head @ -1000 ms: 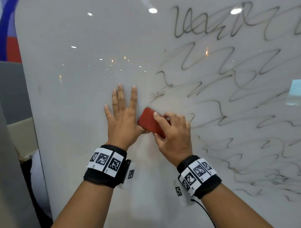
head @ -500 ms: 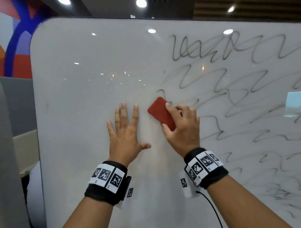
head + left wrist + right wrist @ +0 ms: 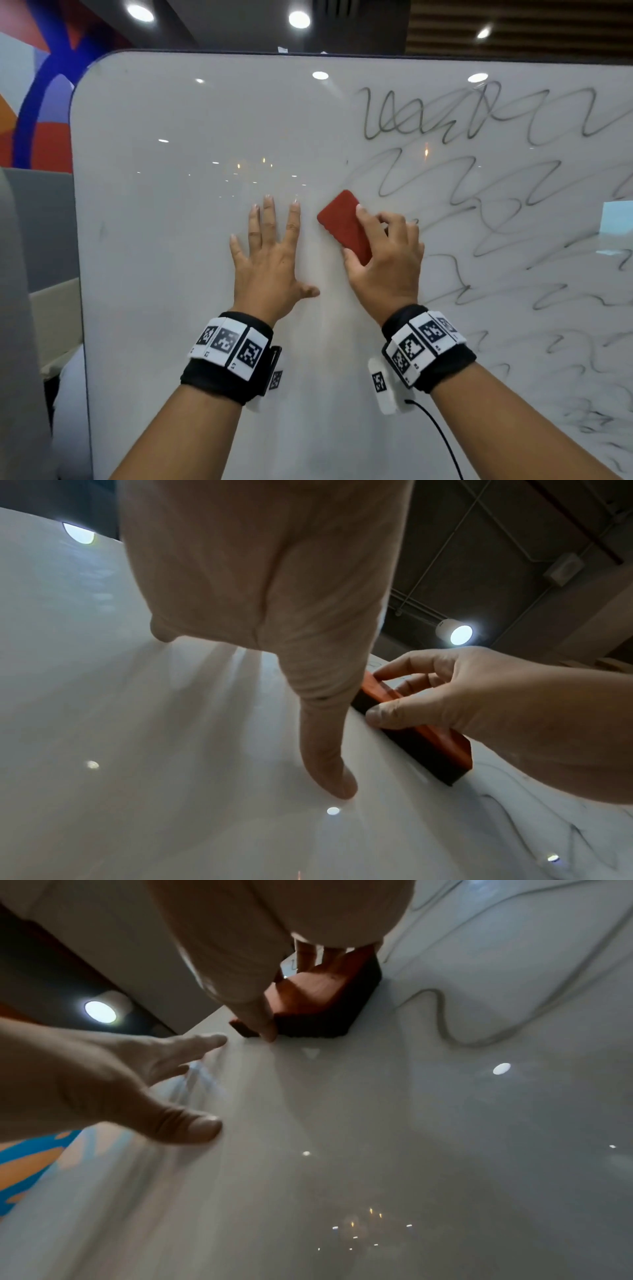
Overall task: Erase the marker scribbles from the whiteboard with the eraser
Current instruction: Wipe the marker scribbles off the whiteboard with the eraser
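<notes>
Red eraser [image 3: 344, 228] pressed flat on whiteboard [image 3: 171, 222], tilted, at left edge of scribbles [image 3: 479, 192]. Right hand [image 3: 387, 263] grips it, fingers [image 3: 368, 217] curled over its edges. Left hand [image 3: 270, 263] flat on board just beside, fingers spread wide.

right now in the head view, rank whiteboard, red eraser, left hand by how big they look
1. whiteboard, fills most of the view
2. left hand, flat on the board
3. red eraser, partly hidden by the right hand
</notes>
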A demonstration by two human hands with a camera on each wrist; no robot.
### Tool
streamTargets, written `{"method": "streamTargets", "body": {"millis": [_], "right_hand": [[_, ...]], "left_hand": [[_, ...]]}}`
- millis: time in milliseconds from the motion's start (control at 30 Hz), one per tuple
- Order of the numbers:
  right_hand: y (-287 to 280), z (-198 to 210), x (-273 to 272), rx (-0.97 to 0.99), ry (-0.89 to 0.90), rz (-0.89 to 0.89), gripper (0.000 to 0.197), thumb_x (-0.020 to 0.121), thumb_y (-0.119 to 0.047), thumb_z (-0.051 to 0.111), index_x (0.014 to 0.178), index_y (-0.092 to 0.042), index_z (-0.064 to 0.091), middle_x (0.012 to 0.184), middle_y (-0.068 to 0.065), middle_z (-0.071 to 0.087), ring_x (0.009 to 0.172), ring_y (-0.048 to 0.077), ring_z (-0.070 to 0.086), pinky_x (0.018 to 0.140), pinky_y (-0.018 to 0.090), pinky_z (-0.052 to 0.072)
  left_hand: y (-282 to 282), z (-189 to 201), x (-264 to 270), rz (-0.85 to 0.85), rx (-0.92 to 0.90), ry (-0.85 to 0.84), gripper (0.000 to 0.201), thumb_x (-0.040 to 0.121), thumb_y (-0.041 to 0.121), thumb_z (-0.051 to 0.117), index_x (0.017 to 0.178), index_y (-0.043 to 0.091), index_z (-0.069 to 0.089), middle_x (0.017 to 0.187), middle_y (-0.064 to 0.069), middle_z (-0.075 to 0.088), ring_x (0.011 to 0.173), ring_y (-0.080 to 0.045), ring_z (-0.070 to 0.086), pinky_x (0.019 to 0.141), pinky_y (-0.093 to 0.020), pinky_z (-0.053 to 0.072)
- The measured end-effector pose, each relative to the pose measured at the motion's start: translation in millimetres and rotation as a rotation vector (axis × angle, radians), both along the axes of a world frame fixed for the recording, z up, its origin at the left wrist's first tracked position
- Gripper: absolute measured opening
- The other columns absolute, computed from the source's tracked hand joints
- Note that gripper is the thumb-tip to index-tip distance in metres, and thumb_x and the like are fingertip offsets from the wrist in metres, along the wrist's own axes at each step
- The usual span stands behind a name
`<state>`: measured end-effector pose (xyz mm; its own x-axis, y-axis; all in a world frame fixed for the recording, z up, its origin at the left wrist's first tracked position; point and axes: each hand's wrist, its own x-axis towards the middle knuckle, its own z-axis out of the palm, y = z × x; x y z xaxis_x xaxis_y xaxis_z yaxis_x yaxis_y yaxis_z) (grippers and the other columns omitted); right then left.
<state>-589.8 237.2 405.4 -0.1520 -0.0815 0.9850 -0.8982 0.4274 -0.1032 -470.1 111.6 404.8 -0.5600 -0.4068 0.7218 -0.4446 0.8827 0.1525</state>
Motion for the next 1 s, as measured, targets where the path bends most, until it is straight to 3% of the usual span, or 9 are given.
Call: {"method": "streamTargets", "body": {"millis": [167,333,400,500,567,700,767,900,1000], "right_hand": [[5.0,4.1,-4.4,0.285,0.196,0.053,0.064,0.071,-0.029,0.080,0.131,-0.022,0.060,0.114,0.004,0.056,0.101,0.025,0.048,0.080,0.040,0.041],[2.0,22.9,-5.8,0.040,0.030,0.009,0.063,0.074,-0.031,0.076,0.133,-0.022,0.058,0.117,0.007,0.054,0.104,0.028,0.049,0.086,0.042,0.041],[-2.0,7.4,-0.8,0.136,0.088,0.025,0.063,0.073,-0.032,0.077,0.132,-0.021,0.058,0.116,0.007,0.054,0.103,0.027,0.048,0.084,0.042,0.041],[3.5,1.7,-6.6,0.338,0.248,0.072,0.063,0.070,-0.032,0.080,0.129,-0.021,0.061,0.112,0.005,0.057,0.097,0.026,0.050,0.077,0.042,0.045],[9.1,20.3,-15.2,0.312,0.265,0.047,0.061,0.072,-0.032,0.079,0.129,-0.021,0.062,0.110,0.007,0.058,0.095,0.028,0.050,0.076,0.041,0.045],[18.0,50.3,-20.3,0.046,0.082,0.017,0.063,0.074,-0.033,0.077,0.132,-0.020,0.059,0.112,0.008,0.055,0.099,0.030,0.050,0.081,0.038,0.041],[15.2,40.3,-14.9,0.088,0.095,0.010,0.064,0.073,-0.032,0.078,0.133,-0.020,0.059,0.113,0.008,0.055,0.099,0.029,0.049,0.081,0.039,0.041],[20.6,31.4,-20.4,0.335,0.296,0.034,0.065,0.070,-0.031,0.083,0.131,-0.020,0.062,0.112,0.005,0.058,0.098,0.026,0.050,0.077,0.036,0.039],[30.3,57.4,-33.4,0.220,0.254,0.003,0.063,0.074,-0.031,0.080,0.133,-0.020,0.061,0.114,0.008,0.058,0.100,0.029,0.051,0.079,0.042,0.045]], "left_hand": [[-1.8,-0.4,-0.3,-0.004,0.009,0.003,0.139,0.067,0.063,0.079,0.148,0.036,-0.031,0.156,-0.001,-0.038,0.146,-0.025,-0.030,0.117,-0.062,0.002],[1.6,4.6,0.6,0.040,-0.007,0.034,0.134,0.065,0.061,0.081,0.152,0.035,-0.017,0.159,-0.002,-0.023,0.149,-0.025,-0.018,0.117,-0.062,0.010],[2.6,8.7,1.6,0.037,-0.017,0.071,0.126,0.065,0.060,0.082,0.153,0.034,-0.003,0.158,-0.003,-0.014,0.148,-0.026,-0.011,0.117,-0.062,0.013],[4.4,12.9,0.5,0.016,-0.041,0.070,0.118,0.067,0.055,0.083,0.151,0.028,0.005,0.160,-0.004,-0.019,0.149,-0.026,-0.015,0.117,-0.061,0.009],[5.5,14.4,-0.5,0.004,-0.031,0.050,0.117,0.069,0.052,0.082,0.153,0.026,0.005,0.161,-0.003,-0.025,0.150,-0.023,-0.017,0.118,-0.058,0.007],[6.3,14.5,-0.1,-0.006,-0.002,0.031,0.116,0.074,0.050,0.080,0.154,0.024,0.002,0.162,0.000,-0.024,0.150,-0.019,-0.018,0.120,-0.054,0.007],[7.2,14.7,-0.7,-0.004,-0.009,0.049,0.112,0.074,0.051,0.080,0.153,0.023,0.006,0.163,-0.001,-0.021,0.151,-0.020,-0.015,0.119,-0.055,0.010],[10.5,19.2,-4.8,-0.005,-0.039,0.125,0.108,0.071,0.055,0.080,0.150,0.026,0.013,0.161,-0.004,-0.011,0.150,-0.023,-0.008,0.119,-0.057,0.014],[13.5,26.4,-9.1,-0.038,-0.029,0.135,0.121,0.070,0.058,0.079,0.155,0.031,-0.004,0.158,0.001,-0.025,0.149,-0.022,-0.016,0.119,-0.057,0.007]]}}
